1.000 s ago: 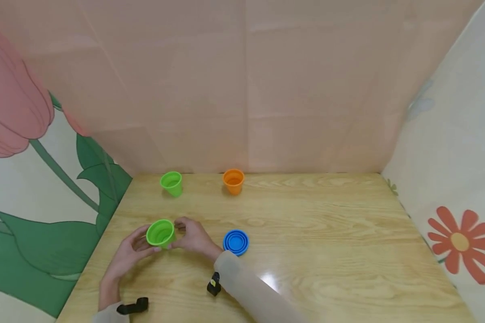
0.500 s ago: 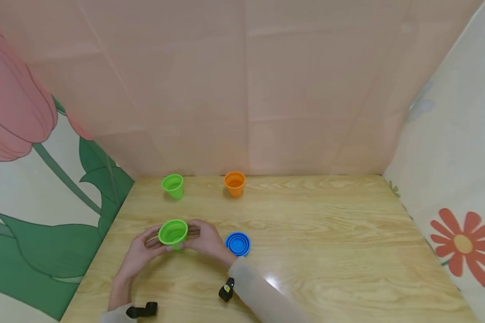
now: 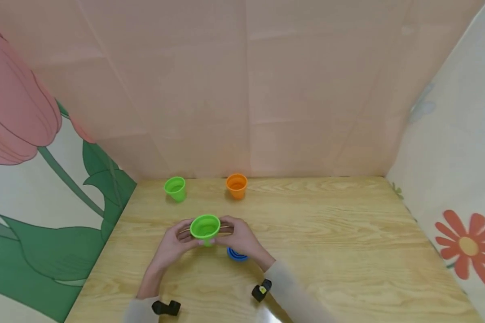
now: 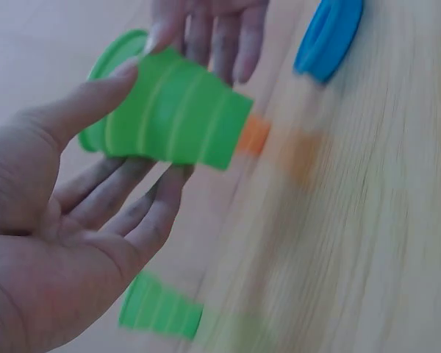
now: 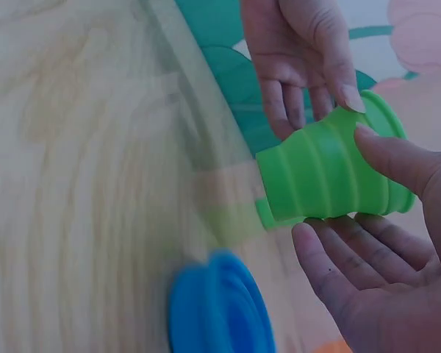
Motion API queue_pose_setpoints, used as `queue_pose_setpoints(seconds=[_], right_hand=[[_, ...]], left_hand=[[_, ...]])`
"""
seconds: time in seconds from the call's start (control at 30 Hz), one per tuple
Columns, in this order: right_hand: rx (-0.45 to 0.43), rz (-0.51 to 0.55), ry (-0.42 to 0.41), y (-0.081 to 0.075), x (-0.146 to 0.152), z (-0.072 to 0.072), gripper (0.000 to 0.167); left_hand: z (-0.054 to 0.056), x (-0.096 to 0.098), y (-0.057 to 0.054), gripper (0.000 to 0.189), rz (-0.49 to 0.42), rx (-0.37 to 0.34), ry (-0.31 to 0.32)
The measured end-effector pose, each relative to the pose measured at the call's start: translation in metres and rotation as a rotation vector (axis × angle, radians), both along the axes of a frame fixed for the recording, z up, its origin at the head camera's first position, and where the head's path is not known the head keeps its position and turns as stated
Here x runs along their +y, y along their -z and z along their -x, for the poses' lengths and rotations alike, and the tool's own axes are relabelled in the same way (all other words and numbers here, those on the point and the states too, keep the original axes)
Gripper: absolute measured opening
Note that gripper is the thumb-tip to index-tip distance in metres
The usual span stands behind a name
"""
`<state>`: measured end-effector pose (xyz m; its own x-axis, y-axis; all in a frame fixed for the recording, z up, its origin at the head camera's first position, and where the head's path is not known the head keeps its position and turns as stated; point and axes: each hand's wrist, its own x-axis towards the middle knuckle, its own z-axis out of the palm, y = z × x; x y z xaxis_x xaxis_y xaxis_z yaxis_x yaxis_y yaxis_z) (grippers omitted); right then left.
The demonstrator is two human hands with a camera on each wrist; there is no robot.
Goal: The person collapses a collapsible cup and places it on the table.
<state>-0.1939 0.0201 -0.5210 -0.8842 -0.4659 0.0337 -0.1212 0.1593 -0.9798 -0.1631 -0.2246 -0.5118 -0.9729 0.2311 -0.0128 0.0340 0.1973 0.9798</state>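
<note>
A green ribbed collapsible cup (image 3: pixel 205 228), drawn out to its full height, is held between both hands above the table. My left hand (image 3: pixel 174 243) grips its left side, thumb near the rim and fingers behind, as the left wrist view shows on the cup wall (image 4: pixel 176 110). From the other side my right hand (image 3: pixel 242 238) pinches the same cup, its thumb (image 5: pixel 397 158) just under the rim. Beneath the right hand lies a blue collapsed cup (image 3: pixel 237 255), flat on the table and partly hidden by that hand in the head view.
A second green cup (image 3: pixel 175 189) stands at the back left of the wooden table (image 3: pixel 327 242). To its right is an orange cup (image 3: pixel 237 186). A pink cloth (image 3: pixel 242 89) hangs behind the table, with printed cloths at both sides.
Both hands have carried the green cup to the right, so the right hand now covers part of the blue cup. The back cups keep their places on the table.
</note>
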Motion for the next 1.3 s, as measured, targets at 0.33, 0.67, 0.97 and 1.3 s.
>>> queue_pose_setpoints(seconds=[0.33, 0.67, 0.97, 1.3], right_hand=[[0.043, -0.011, 0.039, -0.012, 0.052, -0.001, 0.052], [0.061, -0.032, 0.093, -0.013, 0.112, -0.015, 0.054], [0.063, -0.007, 0.117, -0.010, 0.153, -0.030, 0.055], [0.025, 0.003, 0.140, -0.012, 0.169, -0.045, 0.054]], left_hand=[[0.010, 0.054, -0.002, 0.061, -0.027, 0.033, 0.032], [0.012, 0.108, -0.003, 0.062, -0.065, 0.089, 0.147], [0.004, 0.144, 0.004, 0.060, -0.068, 0.140, 0.185], [0.001, 0.162, 0.008, 0.061, -0.097, 0.109, 0.204]])
